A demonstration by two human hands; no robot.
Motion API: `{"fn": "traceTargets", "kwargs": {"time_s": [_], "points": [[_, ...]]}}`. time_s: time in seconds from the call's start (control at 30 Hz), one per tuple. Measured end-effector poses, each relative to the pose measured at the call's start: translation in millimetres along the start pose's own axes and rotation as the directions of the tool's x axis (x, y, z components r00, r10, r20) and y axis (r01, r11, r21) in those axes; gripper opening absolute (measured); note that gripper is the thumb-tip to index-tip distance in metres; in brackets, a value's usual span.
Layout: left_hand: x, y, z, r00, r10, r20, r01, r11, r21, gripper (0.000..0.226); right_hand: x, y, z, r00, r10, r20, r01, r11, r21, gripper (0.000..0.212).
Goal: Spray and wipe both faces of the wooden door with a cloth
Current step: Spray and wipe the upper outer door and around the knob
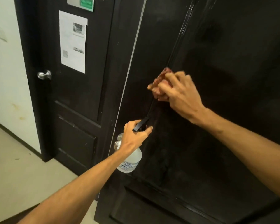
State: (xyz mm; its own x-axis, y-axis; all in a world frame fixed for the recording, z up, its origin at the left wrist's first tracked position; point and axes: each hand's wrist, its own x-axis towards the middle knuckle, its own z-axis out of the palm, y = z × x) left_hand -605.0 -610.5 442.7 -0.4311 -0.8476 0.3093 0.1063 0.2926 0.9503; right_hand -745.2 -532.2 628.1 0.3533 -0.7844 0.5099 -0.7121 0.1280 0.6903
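Two faults are likely from here, listed left to right.

Fault 1, left side. My left grip is curled round the black trigger head of the spray bottle, with the nozzle close to the wooden door. The bottle hangs just in front of the silver knob at the door's edge.
- A careless swing would probably knock the bottle against that knob.
- A spray from this close would probably pool and run down the panel toward the floor.

Fault 2, right side. My right grip holds the reddish cloth against the door, fingers curled over the bunched fabric, beside the vertical moulding.
- The bunch is small. It could slip from under my fingers as it crosses the moulding ridge.
- The door's pale edge is exposed, so I judge that the door stands open. Hard pressure may swing it away from me.

Count, left to right:
- One second door, carrying one round handle, one paper notice and one green sign.
- One spray bottle.
- One silver knob, partly hidden.
- One cloth.
- One wooden door, with one face in view. The other face cannot be seen.
- Two grips, both occupied.
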Motion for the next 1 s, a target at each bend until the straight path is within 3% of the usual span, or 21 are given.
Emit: {"fn": "traceTargets", "kwargs": {"time_s": [0.07,0.1,0.2,0.27,0.47,0.53,0.6,0.67,0.83,1.0], "points": [[-4,-12,0,1.000,-0.013,-0.006,0.013,1.000,0.027,0.022,2,3,-1,0.995,0.091,-0.051,-0.091,0.996,0.003,0.032],[-8,-25,3,1.000,-0.025,-0.011,0.025,0.999,0.034,0.022,-9,-9,11,0.996,0.069,-0.050,-0.068,0.998,0.015,0.032],[-18,-46,9,0.999,-0.036,-0.026,0.037,0.998,0.047,0.018,-52,-60,45,0.981,-0.179,0.068,0.175,0.982,0.064,0.034],[-21,-51,11,0.999,-0.026,-0.020,0.027,0.998,0.059,0.020,-61,-71,52,0.962,-0.222,0.161,0.209,0.973,0.095,0.032],[-47,-77,13,0.990,-0.113,-0.080,0.112,0.994,-0.013,0.017,-43,-55,47,0.995,0.054,-0.080,-0.047,0.995,0.090,0.025],[-55,-99,18,0.990,-0.112,-0.088,0.113,0.994,0.008,0.024,-68,-86,73,0.997,-0.022,-0.079,0.033,0.991,0.133,0.022],[-64,-114,19,0.991,-0.112,-0.077,0.113,0.993,0.015,0.015,-97,-123,94,0.984,-0.174,0.027,0.167,0.972,0.167,0.022],[-71,-123,18,0.994,-0.079,-0.073,0.079,0.997,0.002,0.017,-105,-135,101,0.967,-0.228,0.110,0.205,0.961,0.188,0.023],[-82,-142,7,0.997,-0.034,-0.071,0.034,0.999,0.002,0.020,-98,-133,110,1.000,0.013,-0.020,-0.010,0.984,0.178,0.021],[-105,-180,5,0.995,-0.093,-0.026,0.094,0.996,0.006,0.014,-155,-211,149,0.953,-0.215,0.215,0.162,0.957,0.240,0.028]]}}
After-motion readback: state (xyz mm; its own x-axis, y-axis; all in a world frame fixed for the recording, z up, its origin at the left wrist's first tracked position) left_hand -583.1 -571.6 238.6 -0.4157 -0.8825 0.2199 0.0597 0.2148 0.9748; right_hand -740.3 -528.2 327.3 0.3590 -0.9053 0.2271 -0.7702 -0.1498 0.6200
